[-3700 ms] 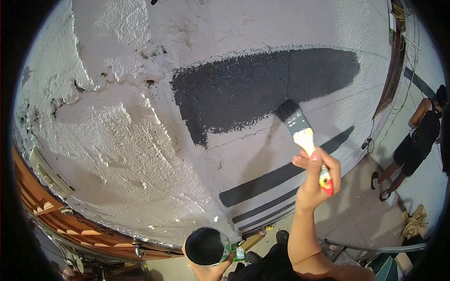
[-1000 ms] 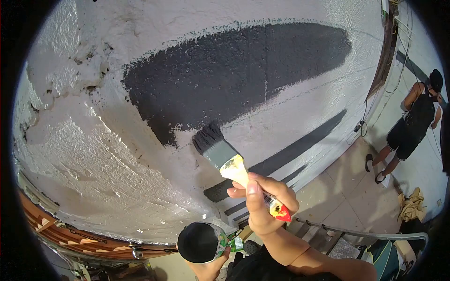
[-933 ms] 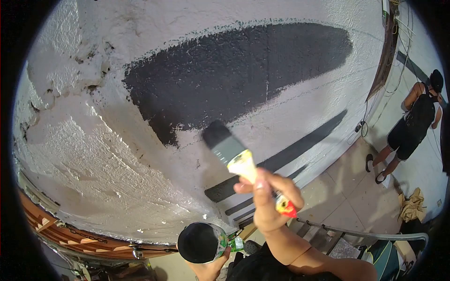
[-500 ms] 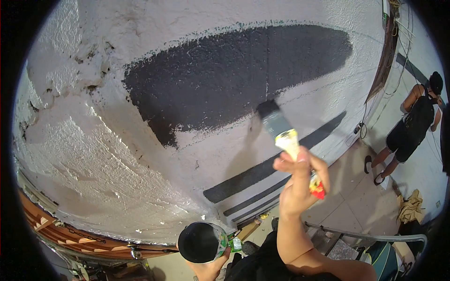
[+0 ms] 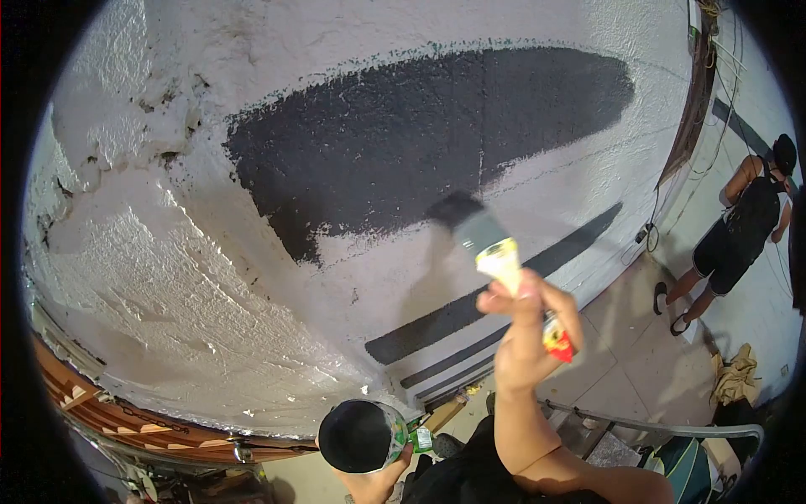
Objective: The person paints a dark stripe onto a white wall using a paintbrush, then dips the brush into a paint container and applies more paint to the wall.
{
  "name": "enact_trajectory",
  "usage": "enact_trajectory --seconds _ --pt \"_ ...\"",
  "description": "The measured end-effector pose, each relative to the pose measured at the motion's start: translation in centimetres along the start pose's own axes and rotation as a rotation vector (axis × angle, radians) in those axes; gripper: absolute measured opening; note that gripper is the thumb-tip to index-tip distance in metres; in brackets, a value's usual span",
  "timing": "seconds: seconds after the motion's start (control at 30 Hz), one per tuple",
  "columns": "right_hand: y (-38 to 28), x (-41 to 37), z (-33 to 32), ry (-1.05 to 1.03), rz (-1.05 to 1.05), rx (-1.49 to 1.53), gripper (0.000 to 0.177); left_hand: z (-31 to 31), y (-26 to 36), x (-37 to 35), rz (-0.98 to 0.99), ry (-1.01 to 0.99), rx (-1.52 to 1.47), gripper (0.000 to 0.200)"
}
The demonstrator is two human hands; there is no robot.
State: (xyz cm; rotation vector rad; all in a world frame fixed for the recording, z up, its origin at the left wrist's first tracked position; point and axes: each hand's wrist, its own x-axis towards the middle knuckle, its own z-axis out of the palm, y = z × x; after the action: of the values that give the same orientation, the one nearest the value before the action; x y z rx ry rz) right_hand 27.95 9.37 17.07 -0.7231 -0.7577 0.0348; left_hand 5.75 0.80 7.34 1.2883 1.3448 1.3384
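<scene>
My right hand [image 5: 529,323] is closed round the handle of a paintbrush [image 5: 495,249]. The dark bristles lie at the lower edge of a large dark grey painted shape [image 5: 395,134] on the white wall [image 5: 378,286]; the bristle tip is slightly blurred. Low in the view, my left hand [image 5: 378,483] is wrapped round a round paint container [image 5: 359,438] with a dark inside. Below the large shape, a thick dark stripe [image 5: 445,324] and thinner ones slant across the wall.
At the right, a person [image 5: 743,218] in dark clothes stands facing another wall. A metal rail [image 5: 672,427] runs along the lower right, near crumpled brown paper [image 5: 737,375]. A wooden frame [image 5: 109,412] lies at the lower left.
My right hand and the paintbrush have moved a little left and down, with the bristles further left along the painted shape's lower edge. My left hand and the container stay nearly in place.
</scene>
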Motion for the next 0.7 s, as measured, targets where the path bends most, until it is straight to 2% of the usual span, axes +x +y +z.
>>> enact_trajectory --seconds 0.07,0.13,0.23,0.27,0.37,0.47,0.53,0.57,0.63,0.7 --pt "0.5 1.3 -1.0 0.102 -0.011 -0.036 0.015 -0.2 -0.2 0.0 0.019 -0.025 0.052 0.084" --pt "0.4 2.3 -1.2 0.212 0.01 -0.063 0.014 0.3 0.0 0.0 -0.005 0.006 -0.024 0.087" --pt "0.3 2.7 -1.3 0.252 0.057 -0.078 0.014 0.4 0.3 -0.1 -0.029 0.02 -0.048 0.09" --pt "0.7 2.3 -1.4 0.198 -0.022 -0.073 0.015 0.3 0.4 -0.1 -0.045 0.018 -0.035 0.091" --pt "0.6 0.1 -0.8 0.018 -0.053 0.001 0.016 0.0 0.8 -0.3 -0.086 0.006 0.002 0.096" --pt "-0.4 -2.0 0.2 -0.157 0.006 -0.003 0.021 0.0 0.9 -0.3 -0.117 -0.02 0.021 0.102" --pt "-1.9 -2.2 0.4 -0.306 0.036 -0.033 0.022 0.0 0.2 -0.1 -0.036 -0.027 0.078 0.101" --pt "-1.8 -2.7 0.7 -0.278 0.018 0.002 0.02 0.0 0.1 0.0 0.004 -0.026 0.11 0.101" --pt "-1.5 -2.7 0.9 -0.313 -0.042 -0.007 0.019 0.7 1.8 0.1 -0.043 -0.033 0.018 0.1" --pt "-1.4 -2.0 0.5 -0.287 -0.007 -0.004 0.019 0.3 1.4 -0.1 -0.052 -0.032 -0.021 0.101"
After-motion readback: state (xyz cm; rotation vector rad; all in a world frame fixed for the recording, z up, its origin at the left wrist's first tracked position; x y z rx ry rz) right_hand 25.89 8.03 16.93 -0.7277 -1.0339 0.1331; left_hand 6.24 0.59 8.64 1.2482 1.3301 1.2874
